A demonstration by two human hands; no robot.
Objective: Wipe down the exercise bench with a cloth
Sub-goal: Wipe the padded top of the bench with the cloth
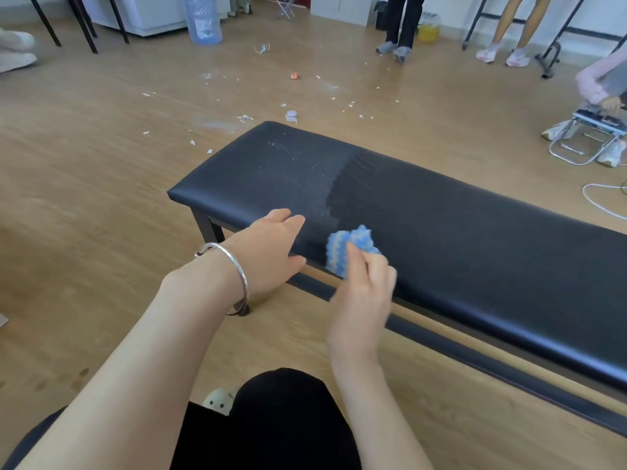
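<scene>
A long black padded bench (458, 225) runs from the middle of the view to the right edge. Its left part is dusted with white specks; the right part looks darker. My right hand (364, 290) grips a bunched blue, white and yellow cloth (349, 245) at the bench's near edge. My left hand (271, 252), with a silver bangle on the wrist, rests with fingers extended on the near edge just left of the cloth.
White scraps and a small orange object (294, 75) litter the wooden floor beyond the bench. People's legs stand at the back. A folding metal stool (590, 137) and a white cable (600, 201) lie at right. A water jug (202, 18) stands far back.
</scene>
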